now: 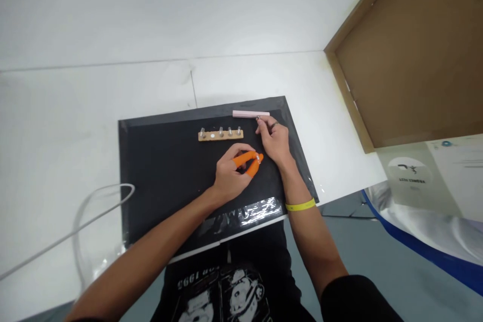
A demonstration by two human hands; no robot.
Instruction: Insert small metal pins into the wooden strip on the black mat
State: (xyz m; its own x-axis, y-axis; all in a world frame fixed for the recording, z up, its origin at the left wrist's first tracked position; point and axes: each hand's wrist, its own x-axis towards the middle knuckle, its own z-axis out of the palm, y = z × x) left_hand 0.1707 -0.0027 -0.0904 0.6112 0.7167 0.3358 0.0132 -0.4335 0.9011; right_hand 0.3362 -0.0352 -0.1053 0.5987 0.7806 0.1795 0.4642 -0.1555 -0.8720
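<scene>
My left hand (229, 175) is closed round the orange handles of a small pair of pliers (249, 160) above a black mat (162, 171). My right hand (274, 139) reaches to the mat's far right, its fingertips pinched on something tiny that I cannot make out, just below a pink strip (250, 113). A wooden block (220, 135) with several upright metal bolts lies to the left of that hand. A yellow band (300, 206) circles my right wrist.
The mat lies on a white table (75, 110). A white cable (68, 234) curves across the left side. A brown board (411, 50) stands at the right, with white sheets and a blue-edged cover (426, 196) below it.
</scene>
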